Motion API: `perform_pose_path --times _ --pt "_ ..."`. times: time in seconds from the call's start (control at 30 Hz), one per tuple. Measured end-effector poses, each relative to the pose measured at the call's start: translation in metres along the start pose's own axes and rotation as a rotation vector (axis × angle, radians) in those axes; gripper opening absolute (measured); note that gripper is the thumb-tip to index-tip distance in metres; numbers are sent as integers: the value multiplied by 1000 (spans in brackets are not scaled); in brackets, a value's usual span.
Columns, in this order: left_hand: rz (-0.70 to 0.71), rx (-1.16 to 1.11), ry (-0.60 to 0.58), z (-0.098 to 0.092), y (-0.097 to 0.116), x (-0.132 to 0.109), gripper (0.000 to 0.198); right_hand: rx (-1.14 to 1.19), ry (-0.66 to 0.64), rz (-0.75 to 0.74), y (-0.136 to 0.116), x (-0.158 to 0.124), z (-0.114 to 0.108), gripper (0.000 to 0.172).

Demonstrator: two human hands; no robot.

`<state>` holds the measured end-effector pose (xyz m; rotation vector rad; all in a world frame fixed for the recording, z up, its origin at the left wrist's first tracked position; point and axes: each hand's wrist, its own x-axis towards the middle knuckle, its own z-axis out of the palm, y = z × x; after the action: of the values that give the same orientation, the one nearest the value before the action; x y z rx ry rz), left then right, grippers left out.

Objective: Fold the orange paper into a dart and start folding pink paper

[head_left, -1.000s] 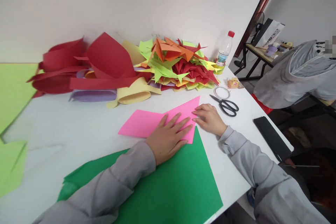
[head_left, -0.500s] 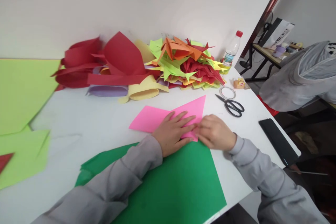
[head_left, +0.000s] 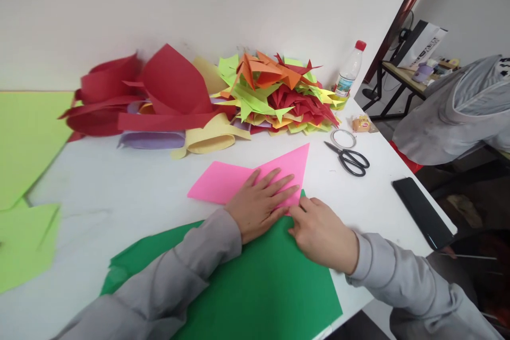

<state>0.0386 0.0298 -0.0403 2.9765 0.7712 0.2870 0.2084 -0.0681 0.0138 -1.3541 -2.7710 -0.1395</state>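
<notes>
A folded pink paper [head_left: 223, 181] lies on the white table [head_left: 119, 186], partly over a large green sheet [head_left: 258, 287]. My left hand [head_left: 261, 203] lies flat on the pink paper with its fingers stretched out, pressing it down. Just right of it, my right hand [head_left: 321, 232] rests on the green sheet, fingers curled, with the fingertips touching the pink paper's near right corner. Whether those fingers pinch the paper is not visible.
A heap of folded coloured paper shapes [head_left: 279, 95] and curled red, yellow and purple sheets [head_left: 159, 101] line the wall. Scissors [head_left: 348, 158], a tape ring [head_left: 342, 139], a water bottle [head_left: 350, 69] and a black phone [head_left: 423, 212] lie at right. Lime sheets [head_left: 27, 138] lie left. A person in grey sits at the right.
My right hand slid from the pink paper's right edge down toward me to its near corner. My left hand stayed flat on the paper.
</notes>
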Motion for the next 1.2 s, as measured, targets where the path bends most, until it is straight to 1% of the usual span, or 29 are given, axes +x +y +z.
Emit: perform_pose_path --times 0.1,0.2,0.33,0.43,0.57,0.63,0.77,0.87,1.03,1.2 --pt "-5 4 -26 -2 -1 3 52 1 1 4 0 0 1 22" --pt "-26 -6 -58 -7 1 6 55 2 28 11 1 -1 2 22" --pt "-89 -31 -101 -15 15 7 55 -41 87 19 9 -2 0 20" --pt "-224 -32 -53 -16 27 6 56 -76 124 34 17 -2 -1 21" --pt "-224 -57 -37 -14 34 5 55 -29 214 -52 22 -1 1 22" --pt "-225 -56 -43 -14 33 5 54 -8 213 -77 22 -1 2 21" --pt "-213 -45 -49 -18 28 6 55 -23 94 -38 20 -2 0 13" --pt "-196 -18 -31 -19 23 6 56 -42 31 -9 17 -1 -2 13" --pt "-187 74 -14 -19 9 3 52 -52 15 -13 18 -1 -1 20" --pt "-213 193 42 -21 -8 -5 56 -52 13 -20 20 -1 -2 23"
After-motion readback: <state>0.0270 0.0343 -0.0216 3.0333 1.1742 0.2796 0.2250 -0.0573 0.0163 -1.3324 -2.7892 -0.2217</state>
